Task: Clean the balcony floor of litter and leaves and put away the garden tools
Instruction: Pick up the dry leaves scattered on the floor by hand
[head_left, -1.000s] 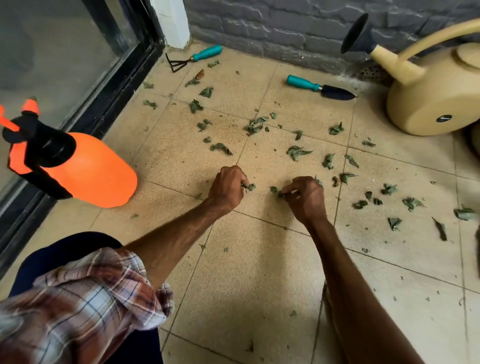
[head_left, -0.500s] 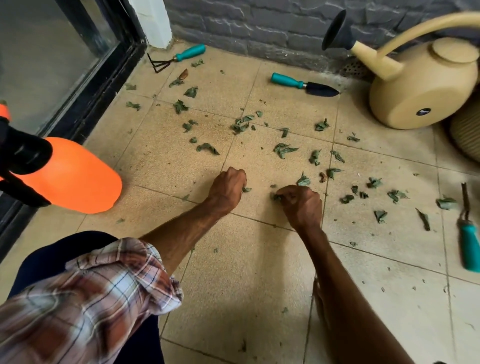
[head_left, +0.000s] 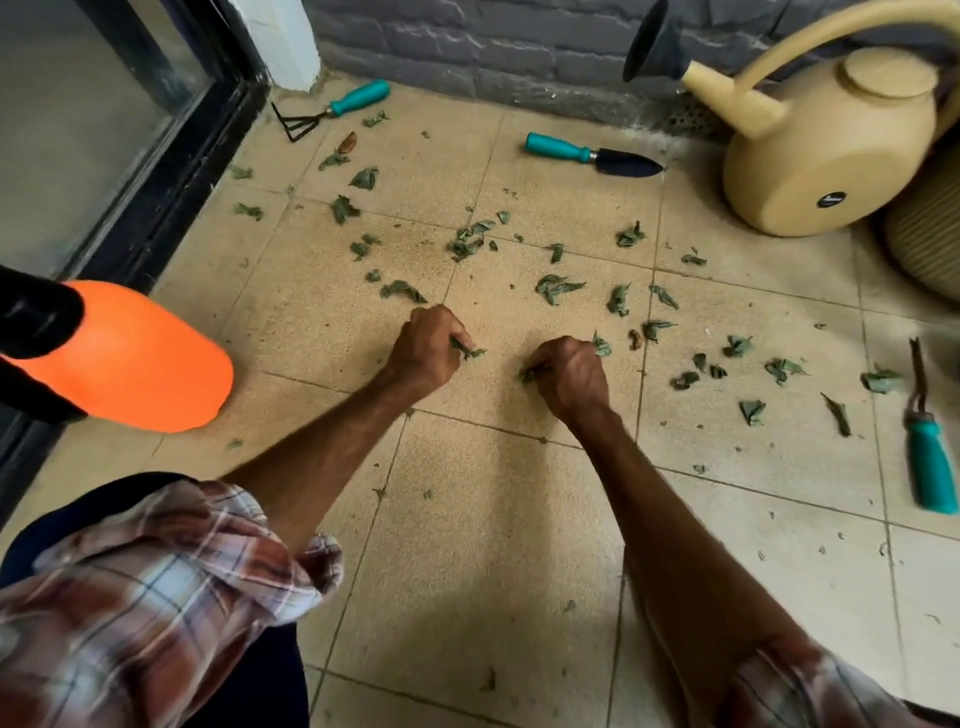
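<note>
Several dry green leaves lie scattered over the beige tiled floor. My left hand is curled into a fist at floor level and grips leaves that poke out by the fingers. My right hand is fisted too, holding leaves at its left side. A teal-handled hand rake lies at the back left corner. A teal-handled trowel lies near the grey brick wall. A third teal-handled tool lies at the right edge.
An orange spray bottle with a black top lies on the left beside the black door frame. A beige watering can stands at the back right, with a ribbed pot beside it.
Both hands have closed into tighter fists on gathered leaves and stayed near the same tile. The view has swung right, bringing the third tool into sight.
</note>
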